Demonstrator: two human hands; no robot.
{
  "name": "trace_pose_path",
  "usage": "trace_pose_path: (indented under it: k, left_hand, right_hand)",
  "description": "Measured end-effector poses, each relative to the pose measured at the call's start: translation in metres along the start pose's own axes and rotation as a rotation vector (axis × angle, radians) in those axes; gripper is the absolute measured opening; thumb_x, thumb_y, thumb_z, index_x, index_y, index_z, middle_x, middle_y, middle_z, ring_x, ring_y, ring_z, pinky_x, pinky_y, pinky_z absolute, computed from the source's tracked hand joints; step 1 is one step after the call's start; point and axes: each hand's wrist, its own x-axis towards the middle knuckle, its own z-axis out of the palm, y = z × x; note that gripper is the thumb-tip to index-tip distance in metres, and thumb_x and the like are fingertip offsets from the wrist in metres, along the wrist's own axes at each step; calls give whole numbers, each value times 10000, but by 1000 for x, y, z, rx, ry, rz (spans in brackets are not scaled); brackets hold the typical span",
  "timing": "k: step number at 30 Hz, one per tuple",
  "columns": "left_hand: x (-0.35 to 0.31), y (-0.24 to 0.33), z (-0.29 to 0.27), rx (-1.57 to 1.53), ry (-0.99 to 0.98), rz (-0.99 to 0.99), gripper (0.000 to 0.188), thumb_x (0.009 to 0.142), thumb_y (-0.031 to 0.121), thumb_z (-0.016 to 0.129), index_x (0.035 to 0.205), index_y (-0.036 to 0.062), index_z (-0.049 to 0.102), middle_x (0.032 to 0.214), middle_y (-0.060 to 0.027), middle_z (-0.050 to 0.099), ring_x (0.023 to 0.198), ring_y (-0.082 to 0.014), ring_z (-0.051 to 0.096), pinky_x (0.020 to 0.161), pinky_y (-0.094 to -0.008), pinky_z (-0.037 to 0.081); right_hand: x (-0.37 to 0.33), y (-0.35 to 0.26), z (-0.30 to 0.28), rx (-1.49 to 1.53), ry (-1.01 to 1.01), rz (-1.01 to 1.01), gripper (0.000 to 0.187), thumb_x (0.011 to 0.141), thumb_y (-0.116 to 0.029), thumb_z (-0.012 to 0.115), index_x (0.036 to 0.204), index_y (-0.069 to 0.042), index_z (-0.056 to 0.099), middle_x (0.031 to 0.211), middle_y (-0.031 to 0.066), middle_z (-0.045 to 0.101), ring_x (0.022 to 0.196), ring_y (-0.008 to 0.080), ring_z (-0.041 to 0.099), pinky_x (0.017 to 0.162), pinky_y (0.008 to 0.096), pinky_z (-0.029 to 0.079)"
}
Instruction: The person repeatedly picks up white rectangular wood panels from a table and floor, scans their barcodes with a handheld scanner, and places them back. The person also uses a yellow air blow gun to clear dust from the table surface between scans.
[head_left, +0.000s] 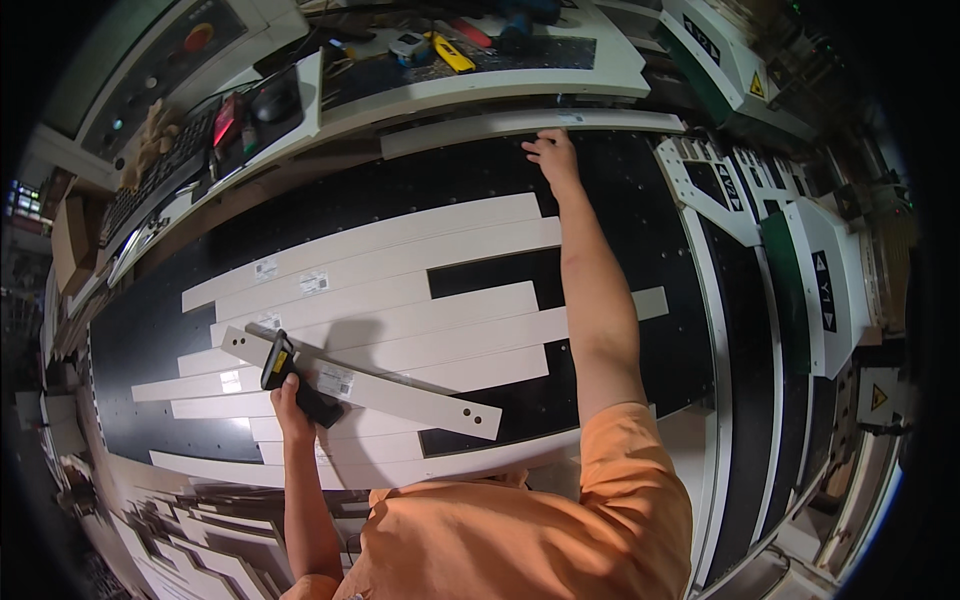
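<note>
My left hand (pixel 291 400) grips a black and yellow handheld scanner (pixel 280 365), held over a loose white strip (pixel 400 395) that lies diagonally across the other boards. My right hand (pixel 553 155) reaches far forward and rests its fingers on a long white panel (pixel 620 121) at the far edge of the black machine bed (pixel 640 220). Several long white board strips (pixel 400 270), some with small paper labels (pixel 313 282), lie side by side on the bed between my two hands.
Beyond the bed stands a bench (pixel 620 75) with a keyboard (pixel 150 180), a mouse (pixel 272 100), a red tool and a yellow tool (pixel 452 55). White machine housings (pixel 830 290) with arrow marks line the right side. More cut white pieces are stacked at the lower left (pixel 200 560).
</note>
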Motion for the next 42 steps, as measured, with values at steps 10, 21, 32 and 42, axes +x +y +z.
trace_pose_path:
  k: [10,21,32,42]
  left_hand:
    - [-2,5,6,-34,32,-62,343,918,317,733,930,-20,669,827,-50,639,696,-135,604,624,-282,503]
    - [-116,45,-62,-254,317,173,430,846,325,704,1161,49,611,885,-42,618,784,-165,610,720,-313,497]
    - [-353,23,-201,-332,812,574,401,869,177,719,1214,-1,617,988,-60,648,895,-169,635,799,-311,512]
    - [-724,-81,-294,-446,1269,584,349,914,245,665,1166,6,623,920,-78,695,839,-140,633,790,-285,508]
  right_hand:
    - [3,10,-11,-16,-49,-34,294,1032,-36,450,1292,97,487,1214,193,581,1092,314,707,877,373,601]
    - [29,15,-20,-26,-121,126,319,982,-69,485,1292,-2,528,1180,130,612,1076,251,703,761,352,581]
    - [-374,-151,116,-295,-1278,-417,463,931,-180,696,1352,-30,574,1281,122,654,1080,195,665,932,330,518]
    - [-870,-162,43,-515,-2104,-1212,570,711,-113,814,1231,-33,594,1054,162,667,905,374,677,784,423,562]
